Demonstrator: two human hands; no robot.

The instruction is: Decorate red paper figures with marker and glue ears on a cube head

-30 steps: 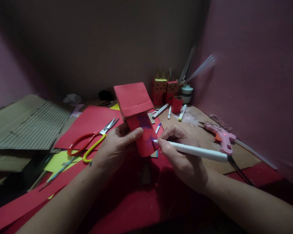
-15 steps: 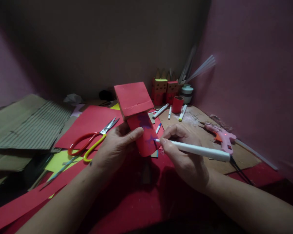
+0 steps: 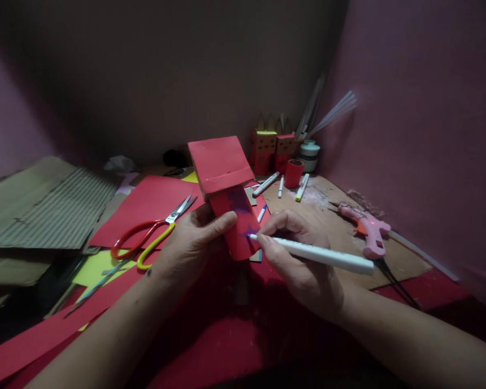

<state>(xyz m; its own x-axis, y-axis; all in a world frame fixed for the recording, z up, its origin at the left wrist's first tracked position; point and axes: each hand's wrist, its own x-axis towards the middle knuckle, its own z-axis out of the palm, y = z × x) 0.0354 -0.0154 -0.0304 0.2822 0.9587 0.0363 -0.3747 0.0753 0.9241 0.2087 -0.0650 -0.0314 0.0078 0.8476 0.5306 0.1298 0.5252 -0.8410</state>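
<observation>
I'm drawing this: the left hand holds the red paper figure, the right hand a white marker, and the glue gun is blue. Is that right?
The glue gun is pink, not blue, in the head view. The left hand holds the red paper figure, the right hand a white marker.

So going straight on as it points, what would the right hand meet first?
Likely the red tube in the left hand; the pen seems to touch it, though depth is unclear.

The light is dim — back wall (image 3: 178, 70) murky, red tabletop (image 3: 230, 340) shadowed.
</observation>
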